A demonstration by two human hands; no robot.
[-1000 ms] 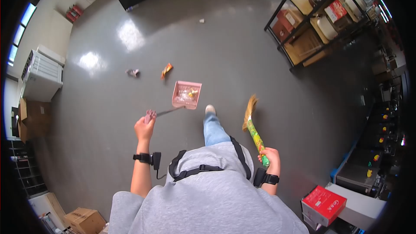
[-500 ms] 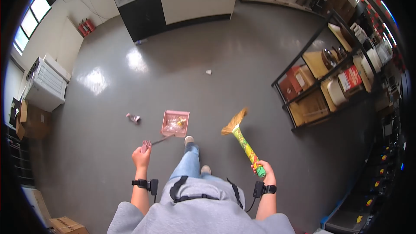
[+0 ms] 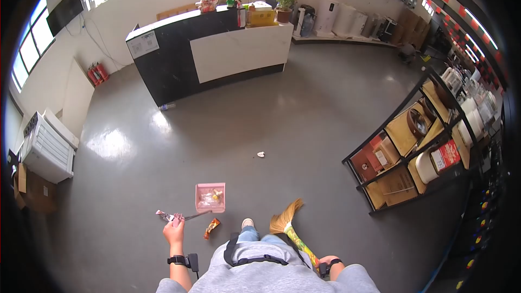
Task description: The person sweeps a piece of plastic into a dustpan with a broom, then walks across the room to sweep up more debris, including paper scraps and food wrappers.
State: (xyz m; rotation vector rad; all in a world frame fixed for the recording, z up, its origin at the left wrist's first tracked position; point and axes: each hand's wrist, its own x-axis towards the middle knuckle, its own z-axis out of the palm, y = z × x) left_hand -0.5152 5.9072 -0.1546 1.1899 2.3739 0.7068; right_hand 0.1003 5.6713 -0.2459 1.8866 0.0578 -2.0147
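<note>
My left hand [image 3: 174, 234] grips the end of a thin handle whose pink dustpan [image 3: 210, 197] hangs just over the grey floor, with wrappers inside it. My right hand [image 3: 327, 263] is closed on the green patterned handle of a short straw broom [image 3: 286, 224], its bristles pointing up and left near my shoe. An orange snack wrapper [image 3: 211, 228] lies on the floor between the two hands. A crumpled pinkish wrapper [image 3: 161, 215] lies just left of my left hand. A small white scrap [image 3: 261, 154] lies farther ahead.
A black and white counter [image 3: 209, 54] stands ahead. A black metal shelf rack [image 3: 423, 146] with boxes fills the right side. A white air unit [image 3: 46, 146] sits at the left wall. Red fire extinguishers [image 3: 97, 72] stand by the far left wall.
My head has tilted up, so the counter and far wall have come into view. I have stepped on; the hands, dustpan and broom sit lower in the picture. The orange wrapper shows again.
</note>
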